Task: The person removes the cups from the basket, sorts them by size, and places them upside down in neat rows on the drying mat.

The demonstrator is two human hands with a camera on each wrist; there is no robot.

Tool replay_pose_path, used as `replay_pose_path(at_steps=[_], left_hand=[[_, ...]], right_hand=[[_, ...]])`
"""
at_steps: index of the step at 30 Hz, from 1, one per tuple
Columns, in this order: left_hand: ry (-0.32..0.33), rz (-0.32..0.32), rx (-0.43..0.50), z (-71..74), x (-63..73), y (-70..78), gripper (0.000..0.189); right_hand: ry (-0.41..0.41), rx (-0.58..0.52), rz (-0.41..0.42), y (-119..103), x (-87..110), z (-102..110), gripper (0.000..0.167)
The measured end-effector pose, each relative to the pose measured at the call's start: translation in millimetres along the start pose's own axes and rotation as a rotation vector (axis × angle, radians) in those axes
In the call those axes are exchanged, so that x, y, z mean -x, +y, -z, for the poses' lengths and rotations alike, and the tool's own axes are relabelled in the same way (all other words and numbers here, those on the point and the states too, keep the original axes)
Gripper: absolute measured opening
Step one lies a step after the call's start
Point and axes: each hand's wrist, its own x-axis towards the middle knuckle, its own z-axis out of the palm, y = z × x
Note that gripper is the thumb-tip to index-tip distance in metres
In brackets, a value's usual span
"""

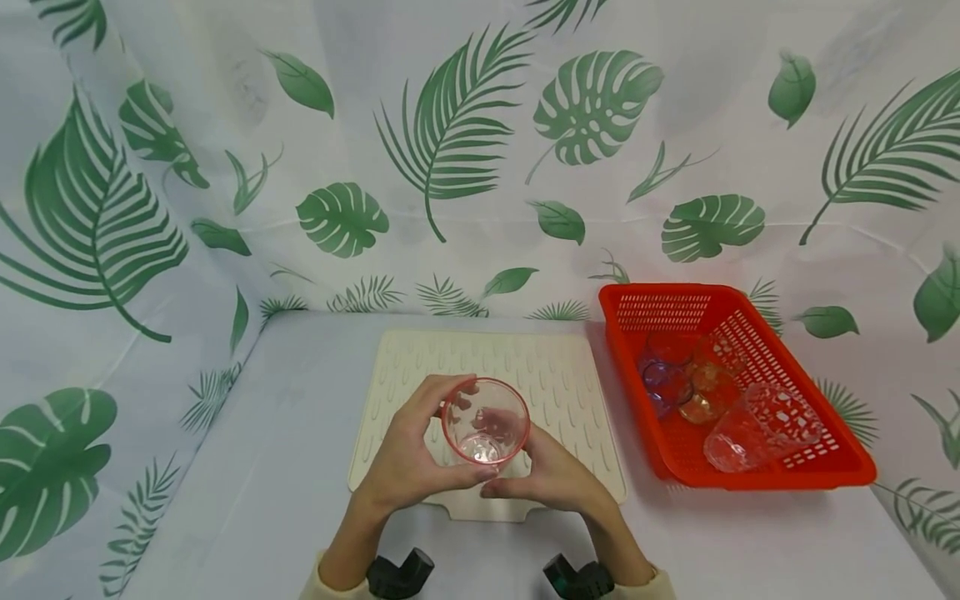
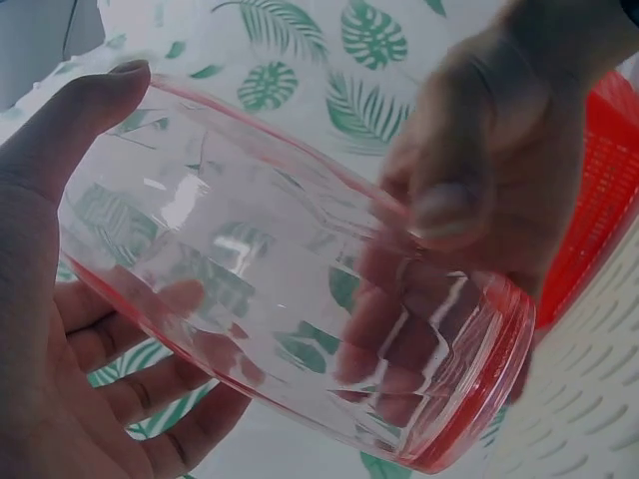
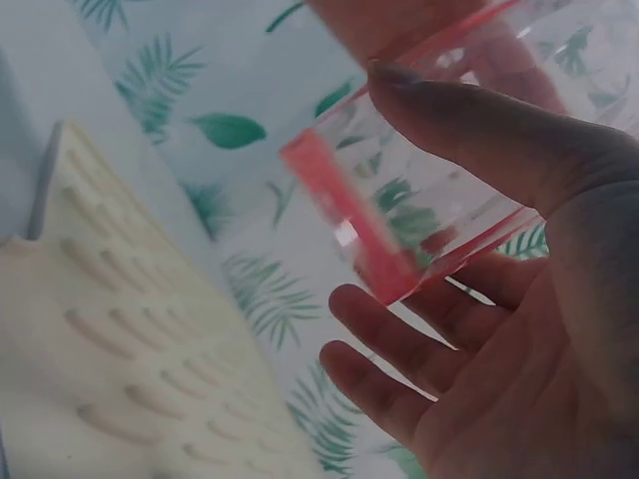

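Both hands hold a clear drinking glass with a pinkish-red tint, its mouth tilted up toward the head camera. My left hand grips it near the rim, thumb on the near side and fingers round the far side. At the other end, the thumb and fingers of my right hand lie round the wall close to the thick red base. Through the clear wall, some fingers show in the left wrist view. The glass is held up over a cream draining mat with raised ridges.
A red plastic basket stands right of the mat. Inside lie a clear pinkish glass, an amber one and a purple one. Behind the white table hangs a leaf-patterned curtain.
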Motion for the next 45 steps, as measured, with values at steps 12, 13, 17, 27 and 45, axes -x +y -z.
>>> replay_pose_path(at_steps=[12,13,17,27,45], left_hand=[[-0.006,-0.001,-0.013,1.7,0.9,-1.5,0.087],[-0.005,0.0,-0.013,1.8,1.0,-1.5,0.087],[0.007,0.011,-0.002,4.5,1.1,-1.5,0.086],[0.054,0.025,0.016,22.6,2.7,-7.6,0.085],[-0.077,0.165,-0.055,35.8,8.7,-10.9,0.077]], right_hand=[[-0.115,-0.126,-0.017,24.7,-9.6,-8.1,0.075],[-0.125,-0.131,-0.016,25.4,-10.3,-8.5,0.074],[-0.144,-0.126,-0.002,27.4,-10.5,-8.2,0.068],[-0.071,-0.165,0.054,27.4,-2.5,12.5,0.064],[0.108,-0.455,0.284,19.6,16.2,46.4,0.062]])
